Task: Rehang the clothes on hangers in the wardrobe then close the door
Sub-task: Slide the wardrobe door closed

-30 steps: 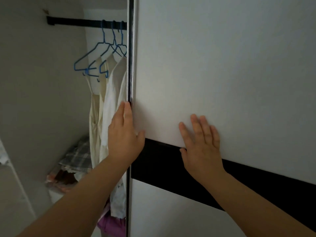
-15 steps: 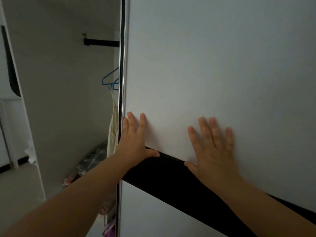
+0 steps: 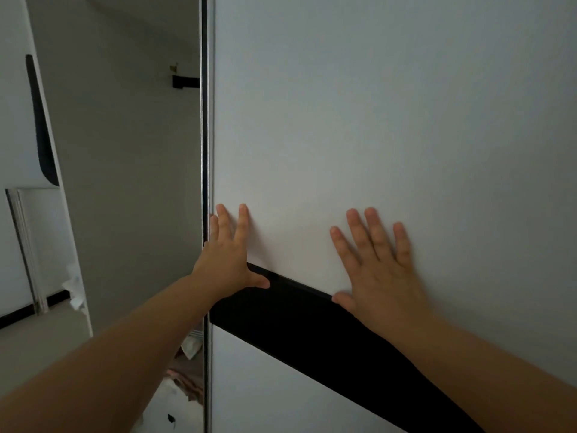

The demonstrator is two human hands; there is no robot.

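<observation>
Plainly, the white sliding door (image 3: 374, 120) fills the frame from twelve to five o'clock, a black band (image 3: 296, 320) slanting across it toward five; its metal edge (image 3: 204, 151) stands upright left of centre. The left hand (image 3: 229, 260) lies flat at the door's edge, fingers spread, thumb on the band; the right hand (image 3: 377, 270) presses flat at three o'clock from it, fingers apart, gripping nothing. A dark gap of wardrobe (image 3: 125, 182) shows at nine o'clock; a rail end (image 3: 185, 81) sits at eleven; some crumpled cloth (image 3: 190, 345) lies at seven, too dim to identify.
</observation>
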